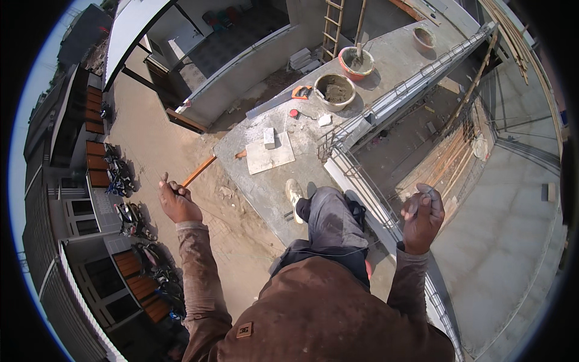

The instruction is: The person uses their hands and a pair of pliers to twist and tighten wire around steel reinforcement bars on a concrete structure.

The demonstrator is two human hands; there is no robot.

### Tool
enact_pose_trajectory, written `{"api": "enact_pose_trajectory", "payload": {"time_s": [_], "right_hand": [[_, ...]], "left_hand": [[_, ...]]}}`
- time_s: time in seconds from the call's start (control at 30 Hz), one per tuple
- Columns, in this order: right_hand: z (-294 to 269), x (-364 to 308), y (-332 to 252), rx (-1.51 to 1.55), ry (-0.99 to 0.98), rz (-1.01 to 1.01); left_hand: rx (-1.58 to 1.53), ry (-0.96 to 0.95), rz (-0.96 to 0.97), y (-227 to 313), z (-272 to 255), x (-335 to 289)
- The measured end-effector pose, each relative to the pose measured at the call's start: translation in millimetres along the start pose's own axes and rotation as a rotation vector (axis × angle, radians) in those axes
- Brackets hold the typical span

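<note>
Left hand [177,202] is closed in a fist, raised over the dirt ground below. Right hand [423,217] is closed with fingers curled, beside the steel rebar cage [374,114]. Two round mortar-filled buckets [335,90] stand on the grey concrete slab [392,60], near the orange-handled hand saw [283,99].

Person is wearing a dusty brown long-sleeved top with a small dark square patch low on the chest, cuffs reaching both bare hands: left hand [177,204], right hand [423,218]. Is wearing grey trousers, possibly rolled at the knee, and a pale worn shoe.
</note>
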State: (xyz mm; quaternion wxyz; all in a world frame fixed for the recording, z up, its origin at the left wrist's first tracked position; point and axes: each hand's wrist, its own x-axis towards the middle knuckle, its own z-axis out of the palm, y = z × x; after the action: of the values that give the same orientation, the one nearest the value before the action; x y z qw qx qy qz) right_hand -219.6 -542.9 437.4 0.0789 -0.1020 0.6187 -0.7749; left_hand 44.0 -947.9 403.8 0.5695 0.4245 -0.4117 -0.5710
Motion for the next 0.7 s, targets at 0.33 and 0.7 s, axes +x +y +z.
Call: {"api": "enact_pose_trajectory", "payload": {"time_s": [0.33, 0.7], "right_hand": [[210, 61, 66, 0.089, -0.46, -0.062], [276, 154, 70, -0.119, -0.184, -0.188]], "left_hand": [[-0.342, -0.801, -0.299, -14, 229, -60], [-0.128, -0.962, -0.475, -41, 309, -7]]}}
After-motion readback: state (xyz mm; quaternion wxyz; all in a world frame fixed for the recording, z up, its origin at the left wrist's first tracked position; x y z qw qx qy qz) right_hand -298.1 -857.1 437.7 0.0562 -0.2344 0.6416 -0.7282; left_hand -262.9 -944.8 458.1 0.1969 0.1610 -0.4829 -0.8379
